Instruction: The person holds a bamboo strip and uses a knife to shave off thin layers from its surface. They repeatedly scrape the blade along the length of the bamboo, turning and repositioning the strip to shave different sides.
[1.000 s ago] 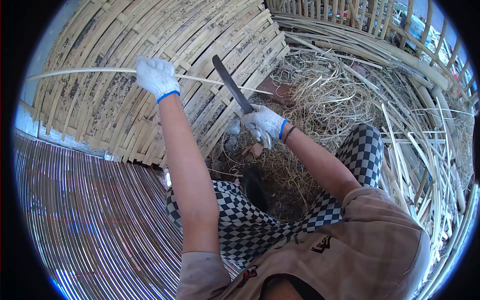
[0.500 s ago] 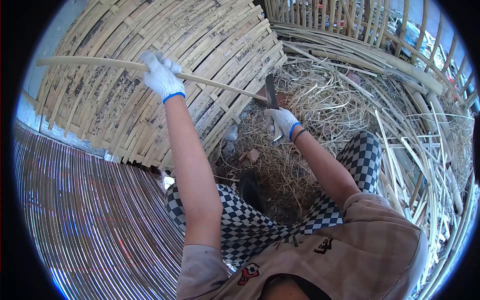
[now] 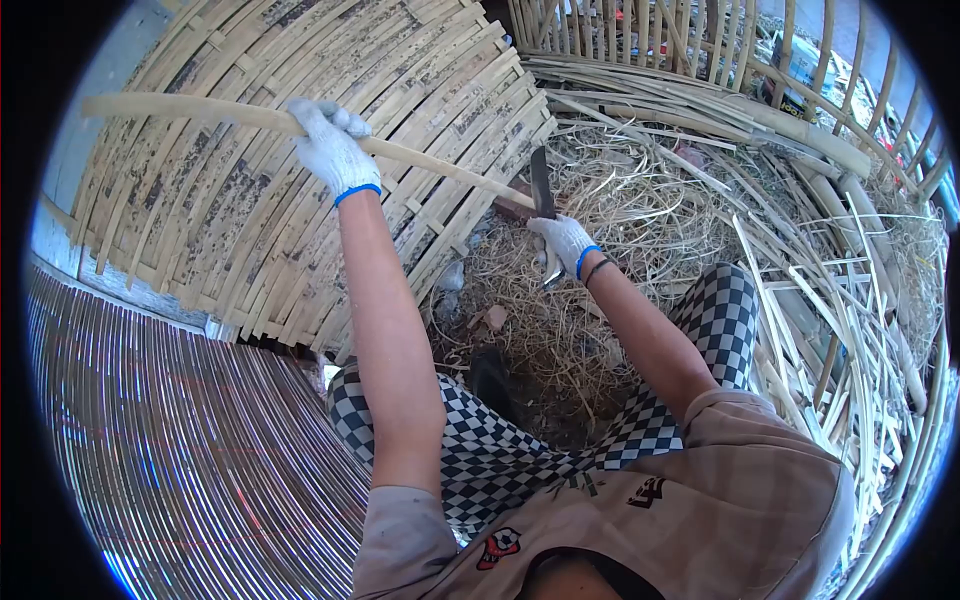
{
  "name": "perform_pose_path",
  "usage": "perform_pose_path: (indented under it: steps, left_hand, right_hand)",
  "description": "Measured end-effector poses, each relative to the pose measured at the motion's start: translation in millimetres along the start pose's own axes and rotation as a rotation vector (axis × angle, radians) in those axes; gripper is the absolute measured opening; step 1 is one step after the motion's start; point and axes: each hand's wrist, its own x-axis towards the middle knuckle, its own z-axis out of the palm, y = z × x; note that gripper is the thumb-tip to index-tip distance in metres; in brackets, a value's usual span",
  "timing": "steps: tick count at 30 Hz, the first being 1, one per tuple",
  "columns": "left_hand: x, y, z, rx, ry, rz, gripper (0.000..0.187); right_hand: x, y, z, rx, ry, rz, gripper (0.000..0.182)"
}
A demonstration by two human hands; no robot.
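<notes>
My left hand (image 3: 330, 145) grips a strip (image 3: 210, 109) at upper left; my right hand (image 3: 564, 243) clasps a knife (image 3: 542, 183) near centre.

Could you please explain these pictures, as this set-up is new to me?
There is no machine: you see a person's own left hand and right hand, both gloved. One head-worn camera, looking forward and down, takes every picture, so checked trousers show below. The left hand grips a long pale strip; the right holds a knife, its blade near the strip's end. Behind the strip is a woven panel, and thin shavings lie on the ground around the right hand.
</notes>
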Motion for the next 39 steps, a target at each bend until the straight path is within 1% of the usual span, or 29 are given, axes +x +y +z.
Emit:
perform_pose_path:
  steps: [2,5,8,9,12,13,16,18,20,23,26,27,30,31,32,34,37,39]
  left_hand:
    - [2,-7,-2,0.007,-0.047,-0.009,0.048]
    - [1,-11,1,0.016,-0.121,0.016,0.051]
    - [5,-13,-3,-0.012,-0.229,-0.049,0.053]
    - [6,-13,-4,-0.032,-0.233,-0.058,0.052]
    - [4,-14,-7,-0.079,-0.235,-0.075,0.051]
    - [3,-14,-8,-0.086,-0.229,-0.074,0.050]
    - [2,-16,-7,-0.096,-0.229,-0.059,0.049]
    - [-1,-14,-11,-0.093,-0.196,-0.071,0.050]
    - [0,-9,-14,-0.087,-0.133,-0.104,0.054]
    - [13,-15,-33,-0.069,-0.068,-0.049,0.049]
    - [10,-11,-31,-0.067,-0.014,-0.024,0.050]
    - [8,-11,-28,-0.061,-0.014,-0.029,0.051]
    - [4,-9,-27,-0.032,-0.020,-0.035,0.052]
    - [4,-11,-28,-0.022,-0.030,-0.026,0.052]
    - [5,-11,-28,-0.015,-0.044,-0.013,0.052]
    - [7,-10,-35,-0.036,-0.029,-0.031,0.052]
    - [5,-7,-39,-0.041,0.027,-0.022,0.053]
    - [8,-9,-39,-0.046,0.057,-0.005,0.053]
  right_hand:
    - [-3,-1,3,-0.059,-0.003,-0.015,0.030]
    - [-2,1,17,-0.485,0.046,-0.249,0.040]
    - [-18,-11,45,-0.785,0.177,-0.487,0.046]
    - [-17,-13,52,-0.788,0.193,-0.523,0.040]
    - [-8,-13,61,-0.819,0.208,-0.669,0.035]
    - [-7,-13,62,-0.831,0.222,-0.703,0.031]
    - [14,12,50,-0.883,0.297,-0.600,0.031]
    - [36,42,27,-0.908,0.342,-0.279,0.035]
    - [81,91,3,-0.795,0.309,-0.387,0.036]
    - [72,57,18,-1.016,0.282,-0.297,0.037]
    - [25,17,48,-0.951,0.236,-0.432,0.037]
    - [22,16,58,-0.966,0.258,-0.522,0.032]
    - [25,24,60,-0.924,0.320,-0.764,0.027]
    - [33,35,52,-0.980,0.333,-0.694,0.026]
    - [40,47,41,-1.007,0.323,-0.497,0.026]
    - [50,79,16,-0.886,0.390,-0.234,0.028]
    - [60,101,-11,-0.934,0.347,-0.124,0.032]
    - [66,95,-3,-0.934,0.339,-0.185,0.034]
